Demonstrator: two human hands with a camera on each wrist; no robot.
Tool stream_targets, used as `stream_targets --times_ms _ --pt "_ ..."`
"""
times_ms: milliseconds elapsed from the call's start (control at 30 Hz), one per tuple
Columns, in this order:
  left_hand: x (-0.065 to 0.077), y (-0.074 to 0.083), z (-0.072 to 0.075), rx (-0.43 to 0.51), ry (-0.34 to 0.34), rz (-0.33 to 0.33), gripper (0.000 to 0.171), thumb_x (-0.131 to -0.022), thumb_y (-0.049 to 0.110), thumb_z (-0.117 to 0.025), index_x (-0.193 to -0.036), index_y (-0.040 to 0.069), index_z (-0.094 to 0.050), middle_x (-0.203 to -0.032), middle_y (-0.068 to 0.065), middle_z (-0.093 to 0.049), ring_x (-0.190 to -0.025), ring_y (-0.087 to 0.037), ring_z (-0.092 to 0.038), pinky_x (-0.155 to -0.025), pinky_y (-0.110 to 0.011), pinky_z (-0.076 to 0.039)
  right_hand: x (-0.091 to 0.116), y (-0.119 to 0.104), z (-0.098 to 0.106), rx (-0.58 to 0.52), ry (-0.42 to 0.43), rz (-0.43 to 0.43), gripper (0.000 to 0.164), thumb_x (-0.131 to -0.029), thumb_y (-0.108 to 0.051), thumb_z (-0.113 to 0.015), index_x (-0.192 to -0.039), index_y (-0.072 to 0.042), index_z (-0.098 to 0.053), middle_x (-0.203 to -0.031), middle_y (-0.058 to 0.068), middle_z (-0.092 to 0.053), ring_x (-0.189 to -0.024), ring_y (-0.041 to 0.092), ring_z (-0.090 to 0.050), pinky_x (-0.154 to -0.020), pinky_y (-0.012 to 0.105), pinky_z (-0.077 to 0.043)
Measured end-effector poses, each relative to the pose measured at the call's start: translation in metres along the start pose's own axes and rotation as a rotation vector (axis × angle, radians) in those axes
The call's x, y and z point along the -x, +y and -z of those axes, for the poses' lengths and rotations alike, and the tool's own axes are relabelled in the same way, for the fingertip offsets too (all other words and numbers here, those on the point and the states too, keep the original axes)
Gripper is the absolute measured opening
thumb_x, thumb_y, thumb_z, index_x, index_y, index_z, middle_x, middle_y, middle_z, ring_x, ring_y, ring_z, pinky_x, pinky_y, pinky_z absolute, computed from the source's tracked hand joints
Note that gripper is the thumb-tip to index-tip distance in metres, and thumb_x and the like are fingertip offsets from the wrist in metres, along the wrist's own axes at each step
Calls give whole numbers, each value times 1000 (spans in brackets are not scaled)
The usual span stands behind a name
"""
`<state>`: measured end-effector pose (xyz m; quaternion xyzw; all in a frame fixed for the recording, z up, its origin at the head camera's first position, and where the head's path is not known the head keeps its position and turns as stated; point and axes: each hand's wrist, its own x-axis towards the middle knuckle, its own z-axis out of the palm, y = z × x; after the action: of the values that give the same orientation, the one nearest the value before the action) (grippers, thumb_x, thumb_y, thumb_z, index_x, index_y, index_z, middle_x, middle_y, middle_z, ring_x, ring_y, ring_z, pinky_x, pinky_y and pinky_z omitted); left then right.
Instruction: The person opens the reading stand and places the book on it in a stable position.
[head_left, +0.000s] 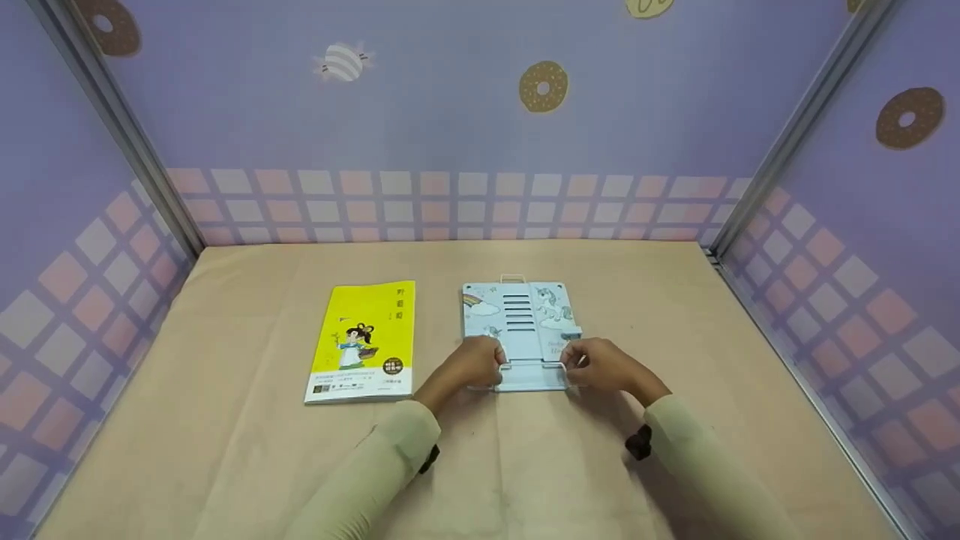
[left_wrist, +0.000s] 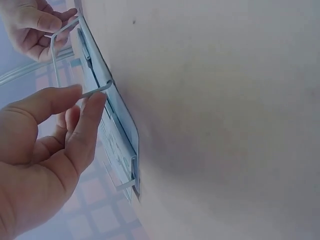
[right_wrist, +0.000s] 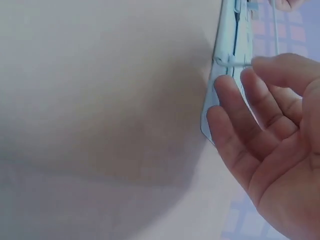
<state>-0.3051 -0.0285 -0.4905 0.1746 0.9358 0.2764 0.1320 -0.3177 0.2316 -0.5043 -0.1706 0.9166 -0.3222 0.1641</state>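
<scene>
Pinching wire bracket (left_wrist: pixel 55 62), left grip (head_left: pixel 474 363) and right grip (head_left: pixel 602 364), yellow book (head_left: pixel 365 322) beside stand (head_left: pixel 519 344), wall (head_left: pixel 442 124) behind.

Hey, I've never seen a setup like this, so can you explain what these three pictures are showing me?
Of course. No machine is at work here, just a person's two bare hands: the left hand and the right hand. The wide picture is taken from the person's head, looking forward and down. The other two are taken from the left and right wrists, so each shows its own hand close up. On the beige table lie a yellow book, over on the left, and a pale blue stand with a unicorn printed on it. Both hands pinch a thin wire loop at the stand's near edge, one toward each end. Neither hand holds the book.
</scene>
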Motion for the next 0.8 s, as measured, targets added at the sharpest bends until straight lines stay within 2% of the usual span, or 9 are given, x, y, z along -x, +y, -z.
stream_targets --times_ms 133,300,433,567,800 --pt "-1 -1 12 52 13 38 15 -78 7 -70 -92 4 -69 -87 -1 -62 -80 -14 -51 -72 -27 -45 -3 1 10 -23 56 1 11 -89 -13 -61 -99 -9 -65 -92 3 -62 -82 17 -56 -69 27 -47" --pt "-6 -4 31 97 117 88 16 -84 8 -62 -98 3 -68 -97 -7 -66 -85 -17 -55 -75 -28 -48 -9 0 21 -51 165 -51 17 -91 -12 -57 -103 -5 -65 -95 7 -63 -82 20 -58 -68 27 -49" --pt "-14 -10 40 148 196 174 21 -88 9 -58 -105 3 -67 -105 -8 -66 -91 -21 -58 -81 -30 -51 -14 6 29 -100 270 -115 18 -93 -12 -54 -106 -3 -64 -99 11 -66 -87 22 -60 -68 27 -50" --pt "-23 -18 41 194 242 280 23 -92 11 -55 -111 4 -65 -111 -8 -64 -98 -22 -56 -89 -31 -50 -20 16 32 -164 350 -189 21 -96 -15 -52 -109 -3 -63 -103 14 -66 -91 23 -62 -69 27 -50" --pt "-29 -29 36 226 261 416 29 -94 13 -50 -119 0 -60 -100 -9 -62 -87 -21 -58 -71 -25 -47 -33 26 26 -272 351 -311 26 -97 -21 -51 -113 -5 -63 -105 14 -64 -90 25 -61 -72 32 -53"
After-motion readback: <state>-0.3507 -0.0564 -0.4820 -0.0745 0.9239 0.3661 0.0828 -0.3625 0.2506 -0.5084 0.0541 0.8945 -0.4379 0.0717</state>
